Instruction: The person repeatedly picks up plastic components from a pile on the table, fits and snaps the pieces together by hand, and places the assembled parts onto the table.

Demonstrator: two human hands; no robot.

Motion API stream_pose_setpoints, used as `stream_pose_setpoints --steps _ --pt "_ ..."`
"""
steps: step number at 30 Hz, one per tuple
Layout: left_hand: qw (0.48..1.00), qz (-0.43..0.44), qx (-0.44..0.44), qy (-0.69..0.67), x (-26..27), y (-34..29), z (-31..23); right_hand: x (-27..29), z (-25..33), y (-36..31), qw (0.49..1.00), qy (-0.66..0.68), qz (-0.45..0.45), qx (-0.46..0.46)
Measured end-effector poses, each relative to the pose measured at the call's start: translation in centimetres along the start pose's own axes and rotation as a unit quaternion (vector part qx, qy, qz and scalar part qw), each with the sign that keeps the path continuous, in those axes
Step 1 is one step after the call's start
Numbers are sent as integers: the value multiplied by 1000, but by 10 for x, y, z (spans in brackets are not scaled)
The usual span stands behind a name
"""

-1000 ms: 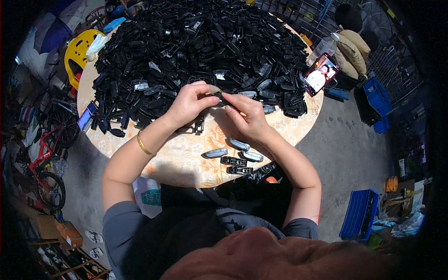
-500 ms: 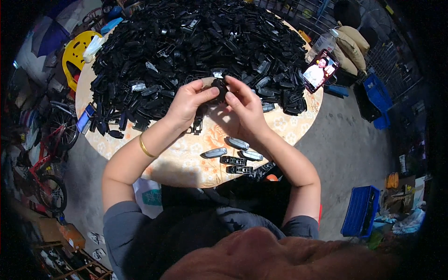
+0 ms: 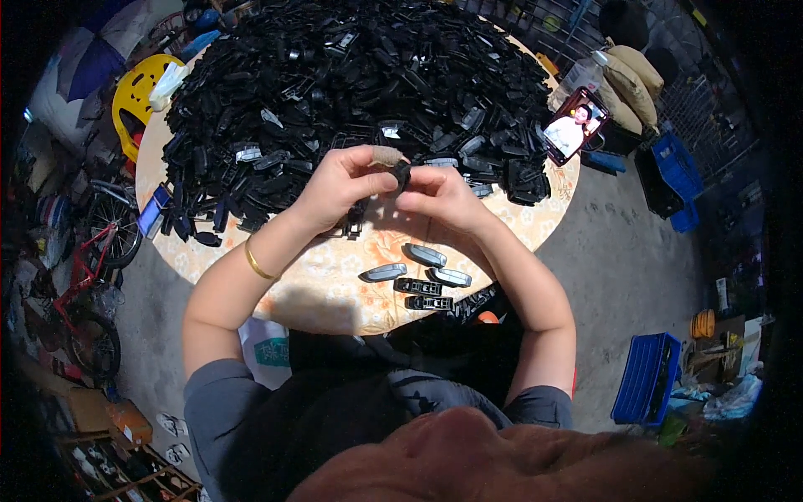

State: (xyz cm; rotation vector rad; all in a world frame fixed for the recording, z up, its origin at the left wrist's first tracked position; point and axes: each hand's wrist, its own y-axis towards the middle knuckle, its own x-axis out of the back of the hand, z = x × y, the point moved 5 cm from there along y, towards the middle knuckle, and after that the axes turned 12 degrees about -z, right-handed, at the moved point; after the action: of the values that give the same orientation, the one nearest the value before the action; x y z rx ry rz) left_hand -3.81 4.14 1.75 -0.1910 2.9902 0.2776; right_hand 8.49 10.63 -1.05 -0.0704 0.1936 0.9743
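A small black plastic part (image 3: pixel 402 174) is pinched between both my hands above the near side of the table. My left hand (image 3: pixel 347 182), with a tan wrap (image 3: pixel 386 156) round a fingertip, grips it from the left. From the right, my right hand (image 3: pixel 443 197) closes thumb and fingers on it; the fingers hide much of its shape. Beyond them spreads a big heap of black plastic parts (image 3: pixel 335 84). Nearer me lie several separate pieces: grey elongated shells, one a grey shell (image 3: pixel 384 273), and two black frames, including a black frame (image 3: pixel 428 303).
The round table (image 3: pixel 301 305) has a floral cover. A lit phone (image 3: pixel 575 125) stands at its right edge, and a blue flat object (image 3: pixel 153 211) lies at its left edge. A yellow plastic seat (image 3: pixel 134 100), a red bicycle (image 3: pixel 84 289) and a blue crate (image 3: pixel 646 378) surround it.
My right hand has turned, its fingers now curled closer to the part instead of raised. The black part sits slightly lower and is more covered by my fingers.
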Motion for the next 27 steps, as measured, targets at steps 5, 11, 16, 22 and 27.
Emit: stream_pose_setpoints --steps 5,11,16,22,27 --pt "868 76 -303 386 -38 -24 -28 -6 14 -5 749 -546 -94 364" --pt "873 125 -233 409 -45 -34 -12 -8 11 -5 738 -578 -120 326" --pt "743 -132 -291 588 6 2 -8 -3 9 -4 764 -543 -176 301" --pt "712 -97 -289 632 5 11 9 -12 8 -7 734 -590 -151 301" --pt "740 -61 -288 605 -3 9 11 -9 4 -8 710 -611 -134 322"
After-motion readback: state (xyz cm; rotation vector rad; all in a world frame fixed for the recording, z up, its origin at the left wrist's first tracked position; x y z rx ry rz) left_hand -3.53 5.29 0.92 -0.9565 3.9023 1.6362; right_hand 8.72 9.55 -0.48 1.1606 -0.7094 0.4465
